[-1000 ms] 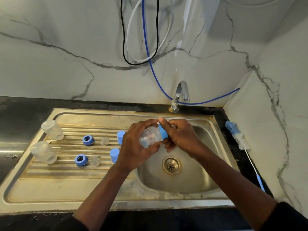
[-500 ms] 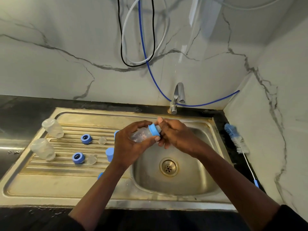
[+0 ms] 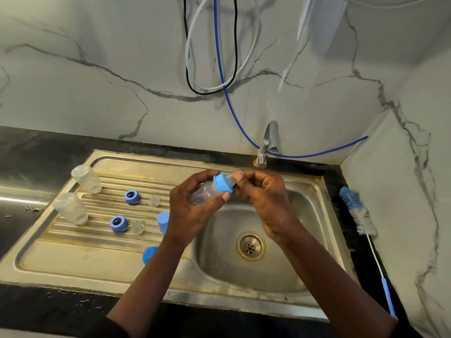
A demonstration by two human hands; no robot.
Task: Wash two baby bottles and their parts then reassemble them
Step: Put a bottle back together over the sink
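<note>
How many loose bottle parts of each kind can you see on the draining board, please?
Clear bottles: 2
Blue rings: 2
Clear teats: 2
Blue caps: 2, one partly hidden
Total: 8

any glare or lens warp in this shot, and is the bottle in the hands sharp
Head view: bright glare streak on the counter at far left, pale reflection on the wall; wide-angle stretch skews the sink rim toward the corners; the bottle held by left hand and right hand is sharp, no motion blur.
</note>
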